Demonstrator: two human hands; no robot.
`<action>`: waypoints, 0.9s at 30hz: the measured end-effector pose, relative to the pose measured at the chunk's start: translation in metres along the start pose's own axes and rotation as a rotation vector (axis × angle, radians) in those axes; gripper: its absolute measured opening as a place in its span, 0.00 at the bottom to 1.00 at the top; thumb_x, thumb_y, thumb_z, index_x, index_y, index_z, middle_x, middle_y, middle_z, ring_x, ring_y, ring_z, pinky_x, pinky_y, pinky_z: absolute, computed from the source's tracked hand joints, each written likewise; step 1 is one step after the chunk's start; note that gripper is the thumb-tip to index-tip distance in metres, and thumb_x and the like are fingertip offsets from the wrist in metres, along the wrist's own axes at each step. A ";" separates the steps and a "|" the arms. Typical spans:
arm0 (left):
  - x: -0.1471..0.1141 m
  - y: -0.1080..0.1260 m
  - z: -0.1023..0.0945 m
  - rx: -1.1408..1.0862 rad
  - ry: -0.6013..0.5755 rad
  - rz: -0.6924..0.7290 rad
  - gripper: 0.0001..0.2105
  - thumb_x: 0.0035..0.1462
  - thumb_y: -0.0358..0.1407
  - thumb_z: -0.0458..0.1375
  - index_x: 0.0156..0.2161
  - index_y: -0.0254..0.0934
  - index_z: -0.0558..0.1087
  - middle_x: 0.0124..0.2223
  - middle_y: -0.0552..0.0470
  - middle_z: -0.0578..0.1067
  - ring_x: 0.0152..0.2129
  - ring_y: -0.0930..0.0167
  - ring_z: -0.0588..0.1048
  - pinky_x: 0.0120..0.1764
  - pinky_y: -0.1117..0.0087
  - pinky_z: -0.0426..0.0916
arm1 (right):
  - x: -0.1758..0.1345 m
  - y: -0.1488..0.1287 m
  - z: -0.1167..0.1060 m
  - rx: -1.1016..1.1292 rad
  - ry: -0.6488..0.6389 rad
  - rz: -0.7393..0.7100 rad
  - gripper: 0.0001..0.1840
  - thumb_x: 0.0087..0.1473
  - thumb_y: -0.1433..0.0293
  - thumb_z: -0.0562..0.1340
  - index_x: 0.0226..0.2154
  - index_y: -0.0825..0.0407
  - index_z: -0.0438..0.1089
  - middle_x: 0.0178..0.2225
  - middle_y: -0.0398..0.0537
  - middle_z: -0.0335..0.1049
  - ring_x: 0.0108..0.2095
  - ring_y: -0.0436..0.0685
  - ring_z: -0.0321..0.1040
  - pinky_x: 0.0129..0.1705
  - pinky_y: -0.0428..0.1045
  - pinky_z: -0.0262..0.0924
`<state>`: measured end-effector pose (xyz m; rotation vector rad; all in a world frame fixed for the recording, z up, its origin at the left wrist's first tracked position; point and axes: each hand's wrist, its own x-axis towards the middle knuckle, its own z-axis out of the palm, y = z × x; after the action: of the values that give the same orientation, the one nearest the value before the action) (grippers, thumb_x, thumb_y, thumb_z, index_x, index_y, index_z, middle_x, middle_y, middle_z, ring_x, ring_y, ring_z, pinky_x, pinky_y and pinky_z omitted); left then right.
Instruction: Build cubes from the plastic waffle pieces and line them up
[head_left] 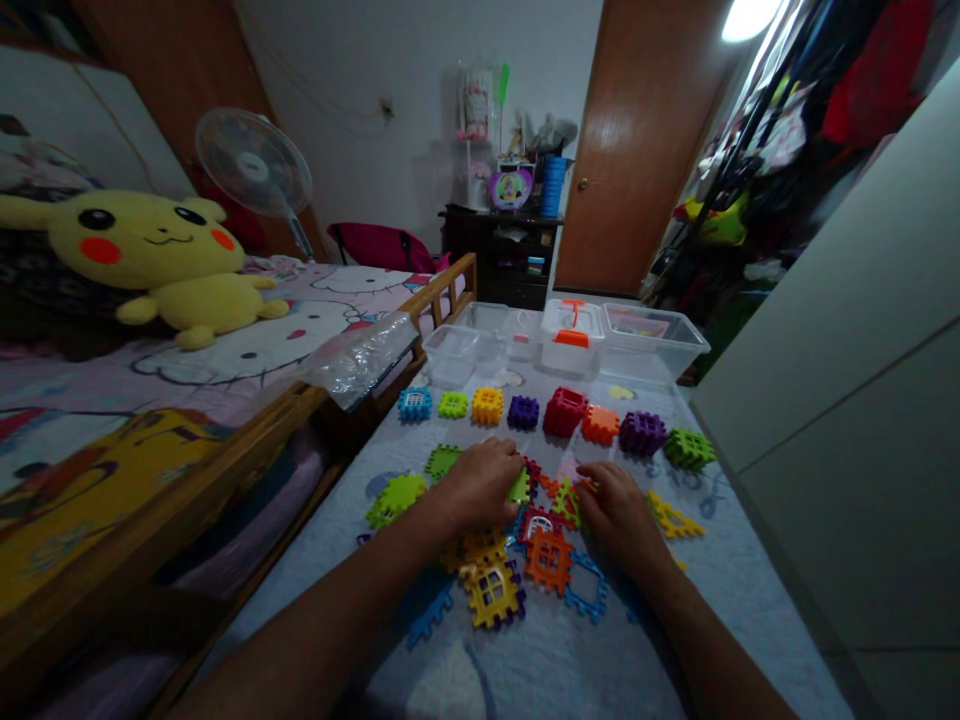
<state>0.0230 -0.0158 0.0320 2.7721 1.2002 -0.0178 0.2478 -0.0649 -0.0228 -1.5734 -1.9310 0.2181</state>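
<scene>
My left hand (484,482) is closed over the pile, its fingers curled on a light green building tile (519,487) with notched edges. Across from it, my right hand (619,508) bends its fingers at a green triangular building tile (567,504); a bit of orange shows by the fingertips. Between and below the hands lie loose tiles: a red window tile (538,524), an orange window tile (548,560), a yellow window tile (491,592) and a blue frame tile (586,588). Yellow triangular tiles (675,518) lie right of my right hand.
Beyond the hands, colour-sorted tile stacks stand in a row, among them a red stack (565,412) and a purple stack (643,433). Clear plastic bins (652,340) and a lidded box with orange clasps (572,335) line the far edge. A wooden bed rail (300,405) borders the left.
</scene>
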 end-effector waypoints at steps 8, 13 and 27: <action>0.000 -0.018 -0.012 -0.111 0.038 -0.027 0.21 0.49 0.37 0.63 0.49 0.37 0.68 0.52 0.45 0.71 0.49 0.62 0.69 0.50 0.64 0.64 | 0.000 -0.001 -0.001 0.010 -0.024 0.008 0.11 0.56 0.71 0.56 0.40 0.53 0.71 0.38 0.52 0.73 0.41 0.60 0.67 0.45 0.55 0.62; 0.007 -0.018 -0.015 -0.082 -0.050 -0.002 0.20 0.47 0.36 0.64 0.47 0.40 0.70 0.50 0.47 0.73 0.47 0.62 0.70 0.48 0.65 0.66 | 0.000 -0.002 -0.001 0.020 -0.032 0.019 0.10 0.57 0.71 0.55 0.40 0.52 0.71 0.39 0.52 0.73 0.41 0.60 0.67 0.45 0.55 0.61; 0.010 0.001 -0.019 0.023 -0.066 0.013 0.15 0.49 0.41 0.63 0.41 0.38 0.73 0.43 0.45 0.75 0.39 0.63 0.73 0.39 0.65 0.69 | -0.001 -0.003 -0.001 0.027 -0.019 0.013 0.10 0.56 0.71 0.56 0.39 0.53 0.71 0.38 0.52 0.73 0.41 0.60 0.67 0.45 0.55 0.61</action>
<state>0.0300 -0.0069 0.0508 2.7753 1.1732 -0.1223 0.2457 -0.0672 -0.0207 -1.5725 -1.9251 0.2643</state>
